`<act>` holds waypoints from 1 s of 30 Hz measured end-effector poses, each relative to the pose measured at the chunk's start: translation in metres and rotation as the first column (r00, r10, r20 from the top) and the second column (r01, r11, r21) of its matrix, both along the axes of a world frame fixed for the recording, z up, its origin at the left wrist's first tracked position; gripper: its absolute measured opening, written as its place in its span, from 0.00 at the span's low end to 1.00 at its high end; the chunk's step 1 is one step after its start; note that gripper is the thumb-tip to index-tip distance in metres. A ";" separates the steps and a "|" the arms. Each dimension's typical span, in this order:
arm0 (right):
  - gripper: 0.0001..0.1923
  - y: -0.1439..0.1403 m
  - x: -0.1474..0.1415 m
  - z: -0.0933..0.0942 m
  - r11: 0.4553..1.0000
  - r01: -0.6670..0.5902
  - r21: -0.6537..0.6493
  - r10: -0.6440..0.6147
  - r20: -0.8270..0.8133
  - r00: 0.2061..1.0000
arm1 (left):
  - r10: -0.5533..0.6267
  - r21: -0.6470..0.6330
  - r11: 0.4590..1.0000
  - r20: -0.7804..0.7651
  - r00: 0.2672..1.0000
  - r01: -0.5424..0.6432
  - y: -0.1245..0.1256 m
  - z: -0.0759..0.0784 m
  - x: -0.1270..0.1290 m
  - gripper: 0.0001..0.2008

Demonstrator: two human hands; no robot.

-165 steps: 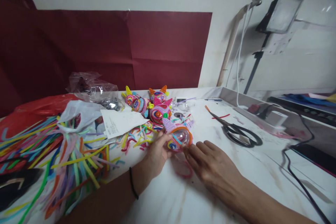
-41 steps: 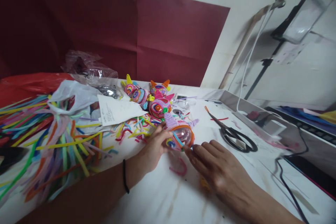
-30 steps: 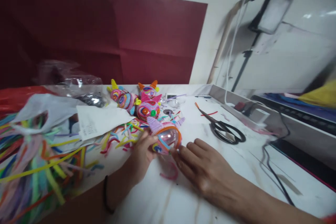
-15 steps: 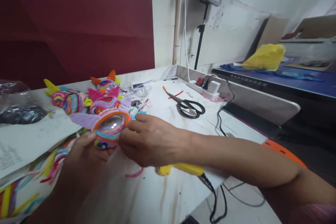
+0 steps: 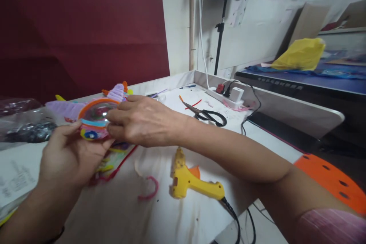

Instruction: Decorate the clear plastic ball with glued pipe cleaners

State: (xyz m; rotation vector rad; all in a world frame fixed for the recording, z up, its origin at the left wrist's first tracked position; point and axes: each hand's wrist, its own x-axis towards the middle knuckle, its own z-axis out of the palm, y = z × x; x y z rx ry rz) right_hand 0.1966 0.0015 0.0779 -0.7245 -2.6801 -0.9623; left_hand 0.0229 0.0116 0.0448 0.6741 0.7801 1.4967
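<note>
A fish-like pipe-cleaner ornament (image 5: 85,131) with an orange ring, a clear dome, lilac fins and a blue eye-like spot is held above the table at left. My left hand (image 5: 70,152) grips it from below, the thumb on its near-left edge. My right hand (image 5: 143,120) is closed on its right side, its fingertips at the rim and partly hidden. Below my right forearm lies a yellow glue gun (image 5: 197,187), nozzle pointing away. A pink pipe-cleaner piece (image 5: 153,188) curls on the table left of it.
Black-handled scissors (image 5: 210,116) lie beyond my right arm, near a white power strip (image 5: 225,97). Clear plastic bags (image 5: 25,126) and a printed white sheet (image 5: 17,175) are at left. An orange spotted piece (image 5: 328,177) sits at right. The glue gun's cord hangs over the table edge.
Both hands have shifted left and up in view with the ornament. The glue gun, earlier mostly behind my right forearm, now shows fully. The camera view has turned slightly.
</note>
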 end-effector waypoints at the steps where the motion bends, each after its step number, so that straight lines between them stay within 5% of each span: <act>1: 0.21 0.003 0.000 0.003 1.000 0.002 0.019 -0.001 -0.013 1.000 | 0.003 0.072 0.997 0.002 1.000 -0.003 0.003 0.003 0.000 0.14; 4: 0.20 0.010 0.003 0.009 0.997 -0.026 0.073 0.030 -0.057 0.998 | 0.009 0.272 0.962 0.012 1.000 -0.012 0.011 0.009 0.003 0.08; 13: 0.16 0.038 0.011 -0.011 0.913 -0.300 0.276 0.377 -0.296 0.877 | 0.006 0.221 0.975 -0.006 1.000 -0.004 0.025 0.012 0.005 0.04; 30: 0.21 0.034 0.007 -0.014 0.865 -0.372 0.338 0.476 -0.313 0.822 | -0.007 0.237 0.971 -0.057 0.998 0.020 0.024 0.008 -0.002 0.10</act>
